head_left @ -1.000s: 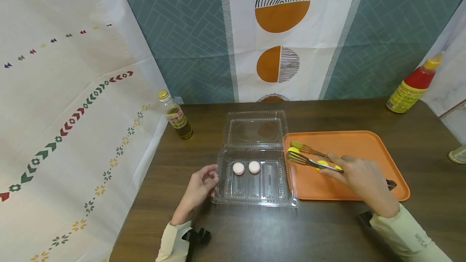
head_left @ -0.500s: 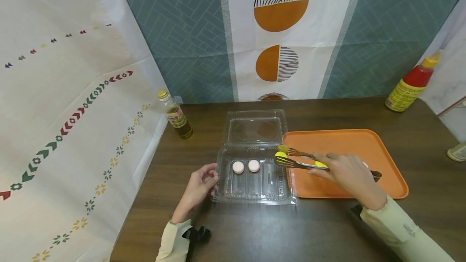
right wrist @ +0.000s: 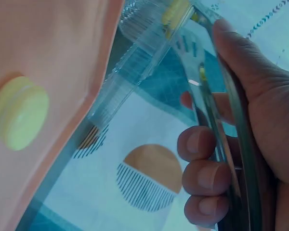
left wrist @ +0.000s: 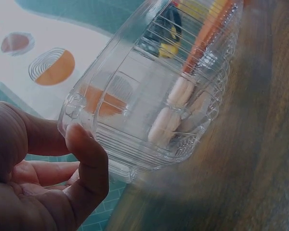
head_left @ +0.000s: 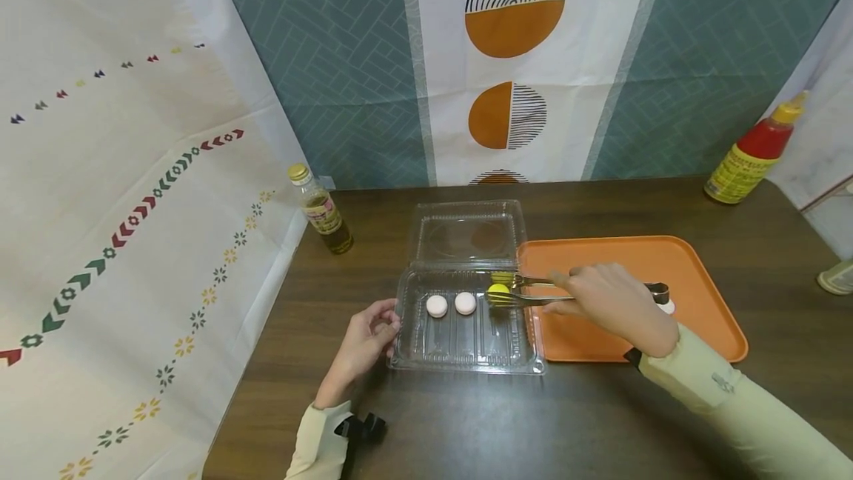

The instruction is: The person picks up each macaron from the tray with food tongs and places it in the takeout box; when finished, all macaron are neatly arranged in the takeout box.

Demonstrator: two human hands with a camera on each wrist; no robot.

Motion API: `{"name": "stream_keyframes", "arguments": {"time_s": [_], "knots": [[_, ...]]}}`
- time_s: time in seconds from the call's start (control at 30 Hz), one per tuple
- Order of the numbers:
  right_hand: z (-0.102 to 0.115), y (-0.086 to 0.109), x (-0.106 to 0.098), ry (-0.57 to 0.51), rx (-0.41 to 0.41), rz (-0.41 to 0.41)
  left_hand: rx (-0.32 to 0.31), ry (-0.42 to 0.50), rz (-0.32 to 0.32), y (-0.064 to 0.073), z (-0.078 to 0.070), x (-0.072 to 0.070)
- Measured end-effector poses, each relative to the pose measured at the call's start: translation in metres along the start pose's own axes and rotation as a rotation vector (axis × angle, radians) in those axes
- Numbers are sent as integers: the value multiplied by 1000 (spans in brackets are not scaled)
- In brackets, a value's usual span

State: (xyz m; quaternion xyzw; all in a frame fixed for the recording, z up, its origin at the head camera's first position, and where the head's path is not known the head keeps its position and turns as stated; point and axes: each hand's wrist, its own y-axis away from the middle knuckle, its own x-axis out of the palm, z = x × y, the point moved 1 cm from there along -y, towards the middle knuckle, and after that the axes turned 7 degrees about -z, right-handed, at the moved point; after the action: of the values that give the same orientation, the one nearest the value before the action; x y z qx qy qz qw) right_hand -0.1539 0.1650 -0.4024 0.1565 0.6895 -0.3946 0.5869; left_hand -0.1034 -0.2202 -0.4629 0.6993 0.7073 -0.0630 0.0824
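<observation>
Now right hand [head_left: 609, 301] squeezing tongs [head_left: 533, 293], left hand [head_left: 363, 347] pinching container [head_left: 460, 358] edge.

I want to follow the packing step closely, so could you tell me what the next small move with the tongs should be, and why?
Probably lower and loosen the tongs. The right hand holds them with the yellow macaron over the clear container, beside two pink macarons, while the left hand grips its edge.

even bright light; wide-angle bending at edges; wrist views blurred
</observation>
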Motion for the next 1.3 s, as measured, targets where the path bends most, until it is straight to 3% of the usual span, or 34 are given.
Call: {"name": "stream_keyframes", "arguments": {"time_s": [0.37,0.6,0.97,1.3], "knots": [[7,-19,0,24,-37,77,26,28,41,-2,1,2],[10,-24,0,0,5,134,47,37,48,-3,1,5],[17,-28,-4,-6,57,166,47,15,42,-3,3,4],[16,-20,-11,-53,112,124,9,5,14,0,0,-1]]}}
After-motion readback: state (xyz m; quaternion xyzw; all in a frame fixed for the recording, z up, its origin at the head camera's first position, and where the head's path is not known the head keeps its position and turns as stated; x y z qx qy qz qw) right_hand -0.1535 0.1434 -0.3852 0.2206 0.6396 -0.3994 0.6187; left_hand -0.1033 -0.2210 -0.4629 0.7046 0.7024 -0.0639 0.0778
